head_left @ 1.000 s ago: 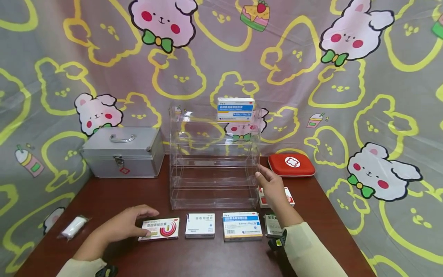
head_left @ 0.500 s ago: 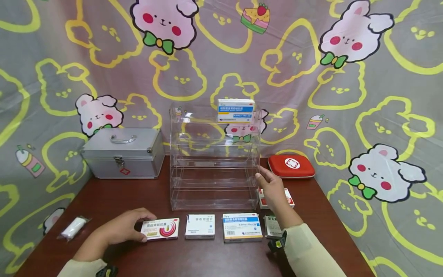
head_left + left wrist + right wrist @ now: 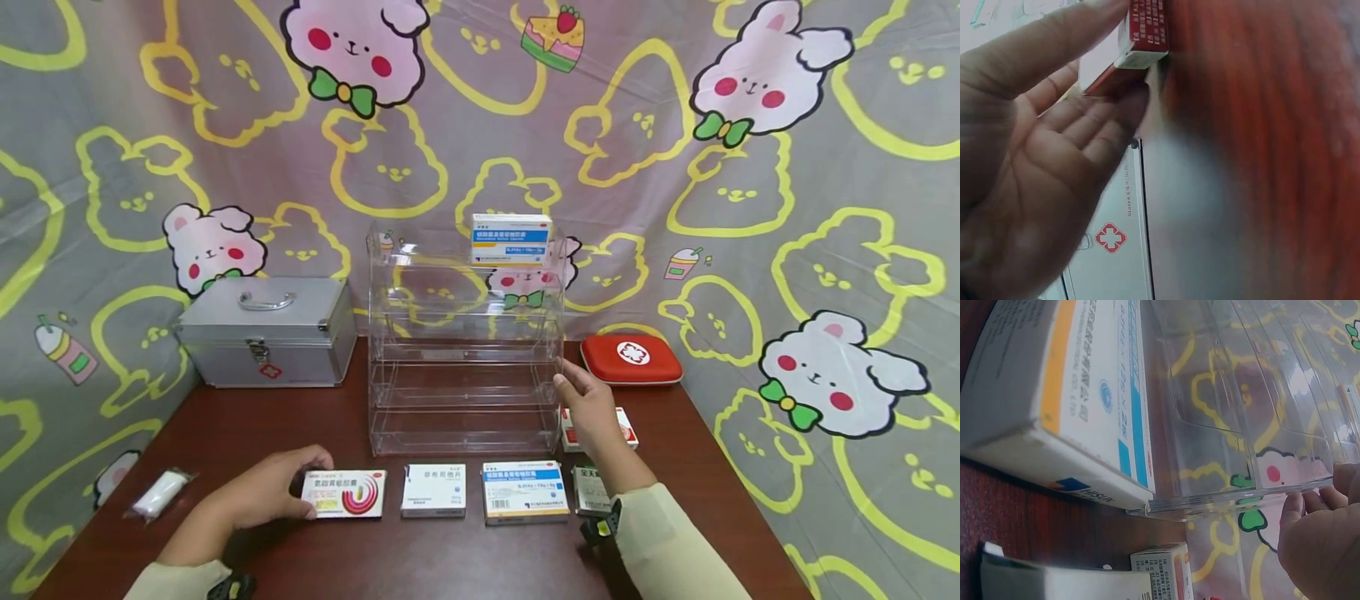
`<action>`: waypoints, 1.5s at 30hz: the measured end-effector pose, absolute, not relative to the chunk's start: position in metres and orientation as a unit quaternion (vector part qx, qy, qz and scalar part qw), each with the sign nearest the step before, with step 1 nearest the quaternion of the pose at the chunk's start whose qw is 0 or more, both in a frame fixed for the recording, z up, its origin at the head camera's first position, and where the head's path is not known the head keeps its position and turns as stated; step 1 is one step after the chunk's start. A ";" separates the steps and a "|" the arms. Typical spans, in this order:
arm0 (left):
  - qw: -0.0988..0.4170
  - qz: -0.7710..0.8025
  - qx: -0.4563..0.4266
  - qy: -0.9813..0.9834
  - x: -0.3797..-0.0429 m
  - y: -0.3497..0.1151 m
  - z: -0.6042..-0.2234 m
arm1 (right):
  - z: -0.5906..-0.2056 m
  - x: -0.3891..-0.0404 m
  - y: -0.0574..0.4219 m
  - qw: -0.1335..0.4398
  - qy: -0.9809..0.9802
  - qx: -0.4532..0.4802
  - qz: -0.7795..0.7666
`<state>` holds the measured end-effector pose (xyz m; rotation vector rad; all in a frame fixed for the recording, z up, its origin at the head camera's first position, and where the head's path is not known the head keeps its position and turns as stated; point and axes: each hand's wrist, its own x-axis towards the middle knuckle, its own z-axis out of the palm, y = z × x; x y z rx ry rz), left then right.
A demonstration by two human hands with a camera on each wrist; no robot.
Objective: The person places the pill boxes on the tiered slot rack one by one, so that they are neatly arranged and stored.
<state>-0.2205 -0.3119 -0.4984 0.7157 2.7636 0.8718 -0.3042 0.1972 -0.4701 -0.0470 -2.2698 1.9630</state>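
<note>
My left hand (image 3: 273, 490) grips the left end of a white and red medicine box (image 3: 347, 493) between thumb and fingers, at the left of a front row of boxes. In the left wrist view the thumb lies on one side of the box (image 3: 1149, 28) and the fingers on the other. A clear acrylic tiered rack (image 3: 465, 442) stands mid-table. My right hand (image 3: 592, 408) pinches the edge of its right side panel; the right wrist view shows fingertips at that panel (image 3: 1235, 497). A blue and white medicine box (image 3: 512, 240) stands upright on the rack's top tier.
In the front row lie a white box (image 3: 433, 490), a blue and white box (image 3: 525, 493) and a dark-printed box (image 3: 591, 490), partly covered by my sleeve. Another box (image 3: 626, 429) lies behind my right wrist. Around stand a silver case (image 3: 262, 333), red pouch (image 3: 632, 360) and wrapped white roll (image 3: 160, 493).
The left hand's thumb has shifted to the box's left end. The white and red box has moved slightly left and its face has tipped up. The right hand stays on the rack.
</note>
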 end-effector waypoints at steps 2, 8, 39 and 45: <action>0.064 0.303 0.241 0.920 -0.221 -0.313 -0.498 | -0.470 -0.304 0.197 0.069 -0.752 -0.017 0.656; 0.026 0.337 0.251 0.907 -0.224 -0.315 -0.495 | -0.470 -0.306 0.197 0.071 -0.746 -0.021 0.662; -0.197 0.457 0.116 0.860 -0.278 -0.225 -0.327 | -0.472 -0.305 0.200 0.084 -0.743 -0.016 0.664; -0.255 0.503 0.127 0.816 -0.306 -0.209 -0.287 | -0.473 -0.304 0.197 0.079 -0.741 -0.020 0.666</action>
